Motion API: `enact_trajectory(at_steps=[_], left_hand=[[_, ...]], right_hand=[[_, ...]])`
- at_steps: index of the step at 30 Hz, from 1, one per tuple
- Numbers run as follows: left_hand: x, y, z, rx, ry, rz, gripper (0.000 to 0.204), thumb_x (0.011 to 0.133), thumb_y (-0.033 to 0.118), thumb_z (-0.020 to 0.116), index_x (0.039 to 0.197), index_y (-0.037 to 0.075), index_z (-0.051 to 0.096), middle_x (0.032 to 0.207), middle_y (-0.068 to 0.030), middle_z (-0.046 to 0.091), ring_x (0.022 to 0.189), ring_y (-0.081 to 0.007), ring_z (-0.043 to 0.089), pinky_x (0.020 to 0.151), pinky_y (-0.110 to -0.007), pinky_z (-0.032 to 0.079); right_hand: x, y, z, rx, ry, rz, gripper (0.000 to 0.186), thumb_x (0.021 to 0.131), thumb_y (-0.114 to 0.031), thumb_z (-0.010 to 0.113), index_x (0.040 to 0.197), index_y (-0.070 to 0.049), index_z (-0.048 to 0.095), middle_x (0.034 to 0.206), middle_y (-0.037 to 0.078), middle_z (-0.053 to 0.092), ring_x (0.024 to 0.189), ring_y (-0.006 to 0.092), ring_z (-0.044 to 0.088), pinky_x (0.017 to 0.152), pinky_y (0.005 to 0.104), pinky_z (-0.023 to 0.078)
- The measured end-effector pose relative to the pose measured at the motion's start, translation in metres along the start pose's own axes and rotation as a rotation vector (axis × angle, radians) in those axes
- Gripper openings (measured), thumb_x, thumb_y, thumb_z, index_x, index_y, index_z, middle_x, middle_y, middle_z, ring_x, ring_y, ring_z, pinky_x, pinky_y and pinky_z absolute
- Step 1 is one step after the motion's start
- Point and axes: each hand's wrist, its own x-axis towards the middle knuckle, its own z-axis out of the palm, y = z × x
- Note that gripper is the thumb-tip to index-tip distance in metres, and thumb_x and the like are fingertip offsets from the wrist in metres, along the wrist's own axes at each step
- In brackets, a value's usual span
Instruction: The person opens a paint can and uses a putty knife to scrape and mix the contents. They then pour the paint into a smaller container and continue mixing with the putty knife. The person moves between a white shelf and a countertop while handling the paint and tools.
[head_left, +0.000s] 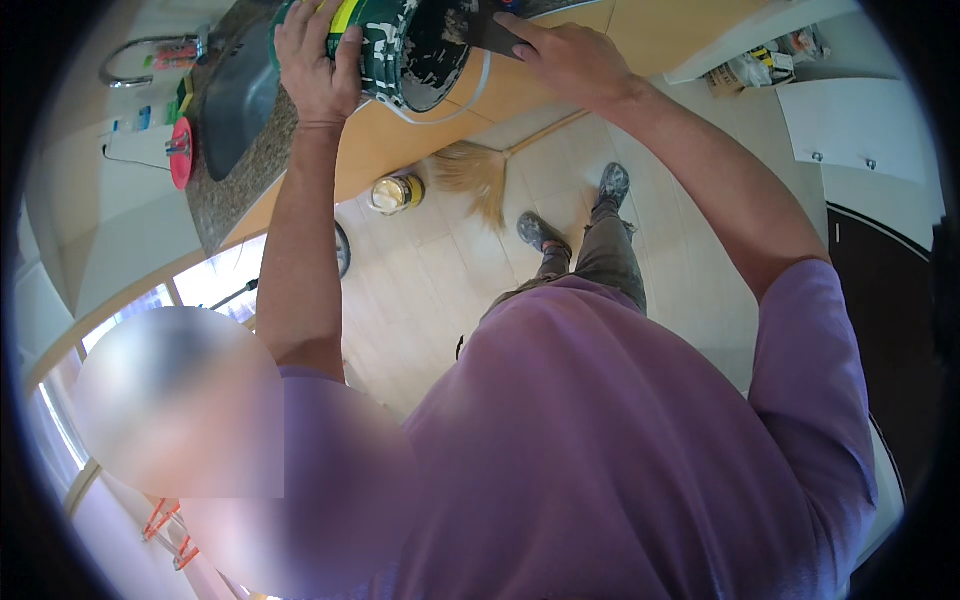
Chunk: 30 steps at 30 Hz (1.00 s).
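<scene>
The left hand (318, 70) is clamped around the side of a green paint can (405, 50), tipped at the front edge of the wooden surface (560, 85); the right hand (570, 62) is closed on a dark flat tool (492, 38) reaching into the can's mouth; a broom (478, 172) lies on the floor below.

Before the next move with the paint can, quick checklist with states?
1. Left hand grips the green metal paint can: ok.
2. Can tipped on its side at the wooden counter edge: ok.
3. Right hand holds a dark flat tool at the can's mouth: ok.
4. Wire bail handle hanging free: ok.
5. Paint left inside: cannot tell.
6. Floor below free: not ok, straw broom and small jar there.
</scene>
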Motion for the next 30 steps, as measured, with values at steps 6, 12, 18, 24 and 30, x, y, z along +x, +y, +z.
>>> enact_trajectory(at_steps=[6,12,18,24,30], left_hand=[[0.001,0.002,-0.001,-0.016,-0.011,0.001,0.041,0.098,0.032,0.058,0.133,0.015,0.069,0.135,-0.0136,0.065,0.13,-0.0366,0.054,0.116,-0.046,0.034],[0.0,-0.001,-0.001,0.012,0.004,0.016,0.041,0.098,0.033,0.057,0.134,0.015,0.068,0.135,-0.0134,0.065,0.131,-0.036,0.054,0.116,-0.047,0.033],[0.005,0.012,-0.015,0.104,-0.091,-0.048,0.045,0.098,0.031,0.057,0.135,0.006,0.064,0.138,-0.0232,0.059,0.132,-0.0447,0.051,0.117,-0.054,0.032],[-0.004,0.0,-0.007,0.035,-0.01,-0.02,0.046,0.098,0.034,0.056,0.134,0.009,0.065,0.136,-0.0208,0.061,0.13,-0.0425,0.052,0.116,-0.051,0.033],[-0.005,0.0,0.004,0.003,0.059,0.026,0.044,0.1,0.039,0.055,0.135,0.016,0.068,0.135,-0.0132,0.064,0.131,-0.0361,0.054,0.116,-0.049,0.032]], right_hand=[[-0.003,0.0,0.002,0.074,-0.009,0.0,0.048,0.103,-0.032,0.056,0.15,-0.025,0.05,0.091,0.019,0.073,0.088,0.0401,0.072,0.079,0.0514,0.058],[-0.009,-0.006,0.006,0.176,-0.062,0.032,0.048,0.103,-0.034,0.056,0.15,-0.024,0.051,0.095,0.02,0.073,0.093,0.0398,0.071,0.083,0.0516,0.058],[-0.02,-0.003,0.012,0.236,-0.056,0.102,0.047,0.103,-0.035,0.056,0.148,-0.023,0.054,0.094,0.021,0.073,0.087,0.0415,0.071,0.081,0.0522,0.058],[-0.016,0.011,-0.005,0.199,0.002,0.066,0.048,0.103,-0.032,0.059,0.15,-0.024,0.052,0.085,0.022,0.072,0.08,0.0447,0.07,0.077,0.0522,0.057],[-0.035,-0.012,0.011,0.363,-0.047,0.068,0.049,0.103,-0.034,0.059,0.15,-0.021,0.052,0.095,0.022,0.073,0.089,0.0415,0.071,0.083,0.05,0.057]])
